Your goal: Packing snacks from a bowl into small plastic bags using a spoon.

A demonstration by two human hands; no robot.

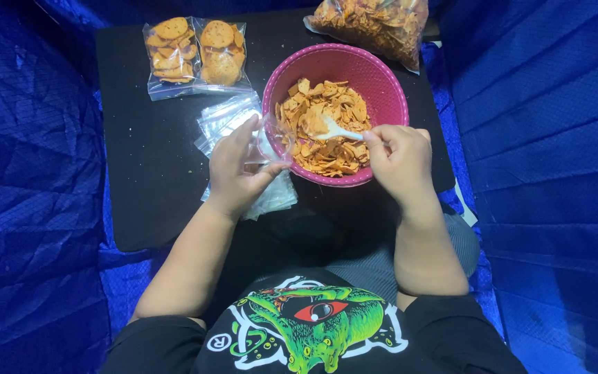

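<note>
In the head view, a pink bowl (pixel 392 93) full of orange chips (pixel 327 149) sits on a black board (pixel 147 166), and everything else can be placed from it. The person's right hand (pixel 399 159) is closed around the handle of a white spoon (pixel 333 128) at the bowl's near right rim; the spoon's scoop lies on the chips, near the middle of the bowl. The left hand (pixel 233 170) is just beside the bowl's near left rim, its fingers and thumb pinching a small clear plastic bag (pixel 271 142) whose open mouth is held against that rim, tilted toward the chips. Whether any chips are already in this bag cannot be told.

Left of the bowl, partly under the left hand, lies a loose stack of empty clear bags (pixel 226 118). Farther left and beyond the bowl, near the board's far edge, two filled bags of chips (pixel 195 55) lie flat side by side, touching each other. Beyond the bowl to the right, a large clear sack of chips (pixel 375 24) rests at the board's far edge, near the bowl's rim. Blue cloth (pixel 36 173) surrounds the board on all sides. The person sits close to the bowl, in a black shirt with a green print (pixel 313 325).
</note>
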